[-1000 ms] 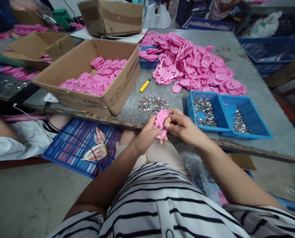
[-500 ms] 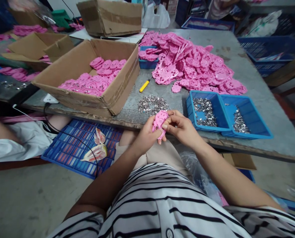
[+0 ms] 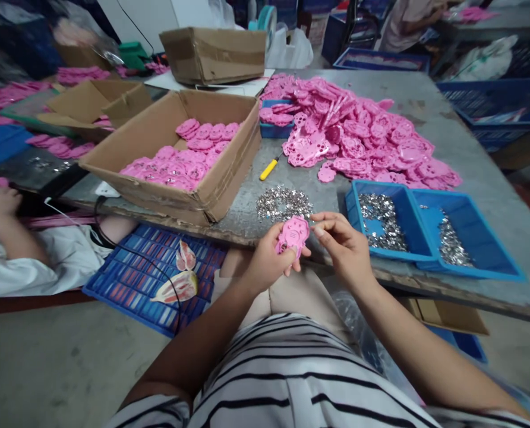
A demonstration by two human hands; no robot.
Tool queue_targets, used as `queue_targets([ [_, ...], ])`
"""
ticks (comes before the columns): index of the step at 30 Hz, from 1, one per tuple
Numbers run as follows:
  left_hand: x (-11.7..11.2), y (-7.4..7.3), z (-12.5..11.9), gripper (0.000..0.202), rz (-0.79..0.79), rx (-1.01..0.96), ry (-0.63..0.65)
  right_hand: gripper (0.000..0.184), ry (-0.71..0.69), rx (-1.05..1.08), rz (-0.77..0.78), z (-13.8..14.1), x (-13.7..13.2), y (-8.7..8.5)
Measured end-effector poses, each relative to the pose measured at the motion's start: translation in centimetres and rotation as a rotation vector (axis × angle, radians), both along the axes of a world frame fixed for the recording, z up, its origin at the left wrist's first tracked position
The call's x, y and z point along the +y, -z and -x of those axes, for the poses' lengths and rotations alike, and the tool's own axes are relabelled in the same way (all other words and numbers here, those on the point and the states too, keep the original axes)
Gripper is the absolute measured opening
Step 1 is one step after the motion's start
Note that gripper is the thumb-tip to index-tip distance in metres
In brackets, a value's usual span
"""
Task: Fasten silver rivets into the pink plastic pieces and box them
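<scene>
My left hand [image 3: 267,258] grips a flat pink plastic piece [image 3: 295,233] with holes and raised lines, thumb across its lower part. Small dark or metallic bits show near that thumb. Just right of the piece is my right hand [image 3: 343,244], its thumb and forefinger close together at the tips. Whatever they pinch is too small to name. Beyond both hands, a loose pile of small shiny metal parts [image 3: 283,203] lies on the grey table [image 3: 242,199].
A cardboard box [image 3: 229,178] of pink pieces stands left. Behind are a yellow-handled tool [image 3: 269,169] and a large pink heap [image 3: 358,131]. Two blue bins [image 3: 419,252] of metal parts sit right. A co-worker's arm [image 3: 15,238] shows at far left, above a blue crate [image 3: 126,285].
My right hand has drawn back to the right, off the pink piece, which now shows more of its face. My left hand still holds it. The whole view has shifted slightly.
</scene>
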State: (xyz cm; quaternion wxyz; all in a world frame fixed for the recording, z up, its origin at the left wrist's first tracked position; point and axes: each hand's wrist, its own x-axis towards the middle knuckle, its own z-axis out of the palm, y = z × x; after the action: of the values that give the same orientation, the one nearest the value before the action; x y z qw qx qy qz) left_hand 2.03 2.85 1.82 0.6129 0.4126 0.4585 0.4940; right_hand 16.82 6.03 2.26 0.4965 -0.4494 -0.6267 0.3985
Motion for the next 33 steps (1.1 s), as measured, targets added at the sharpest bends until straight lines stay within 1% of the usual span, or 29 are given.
queue_targets([
  [3,0.2,-0.1,0.4,0.033,-0.011,0.021,0.024,0.016,0.045,0.044,0.025,-0.2,0.6,1.1],
  [7,0.8,-1.0,1.0,0.036,0.02,0.057,0.044,0.017,0.069,0.076,0.067,-0.3,1.5,2.4],
  [10,1.4,-1.7,1.2,0.039,0.049,0.088,0.022,0.014,0.08,0.077,0.093,-0.2,1.9,2.8],
  [13,1.9,-2.2,1.8,0.041,0.029,0.107,-0.001,0.014,0.073,0.049,0.078,-0.1,2.5,2.9],
  [15,2.2,-3.2,2.8,0.04,0.0,0.113,0.013,0.015,0.073,0.017,0.075,-0.3,2.9,3.1],
  [16,2.4,-4.0,3.6,0.04,-0.026,0.118,0.024,0.016,0.084,0.002,0.083,-0.5,3.2,3.3],
  [18,3.4,-6.3,5.8,0.039,-0.139,0.155,0.015,0.019,0.125,-0.025,0.12,-1.0,3.6,4.0],
  [19,4.2,-7.7,7.1,0.039,-0.184,0.196,-0.002,0.021,0.15,-0.039,0.147,-1.2,3.9,4.4],
  [20,5.3,-9.1,8.6,0.039,-0.247,0.236,-0.066,0.023,0.173,-0.052,0.174,-1.4,4.1,4.8],
  [22,8.4,-11.6,11.8,0.04,-0.32,0.359,-0.18,0.028,0.198,-0.085,0.228,-1.8,4.4,5.4],
  [24,12.5,-13.3,15.1,0.042,-0.345,0.469,-0.307,0.032,0.197,-0.127,0.264,-2.0,4.6,5.7],
  [25,14.6,-13.6,16.6,0.042,-0.328,0.522,-0.329,0.034,0.19,-0.15,0.274,-2.1,4.6,5.7],
  [27,18.6,-13.6,19.4,0.038,-0.222,0.647,-0.303,0.038,0.171,-0.19,0.284,-2.3,4.8,5.7],
  [28,20.3,-13.2,20.6,0.036,-0.131,0.727,-0.263,0.04,0.162,-0.205,0.284,-2.4,4.9,5.8],
  [29,21.8,-12.7,21.6,0.036,-0.058,0.82,-0.258,0.041,0.156,-0.217,0.282,-2.5,4.9,5.8],
  [30,22.9,-12.1,22.4,0.038,0.018,0.919,-0.255,0.043,0.15,-0.227,0.277,-2.6,5.0,5.9],
  [33,24.9,-10.2,24.0,0.04,0.142,1.02,-0.229,0.044,0.132,-0.243,0.251,-2.8,5.1,6.2],
])
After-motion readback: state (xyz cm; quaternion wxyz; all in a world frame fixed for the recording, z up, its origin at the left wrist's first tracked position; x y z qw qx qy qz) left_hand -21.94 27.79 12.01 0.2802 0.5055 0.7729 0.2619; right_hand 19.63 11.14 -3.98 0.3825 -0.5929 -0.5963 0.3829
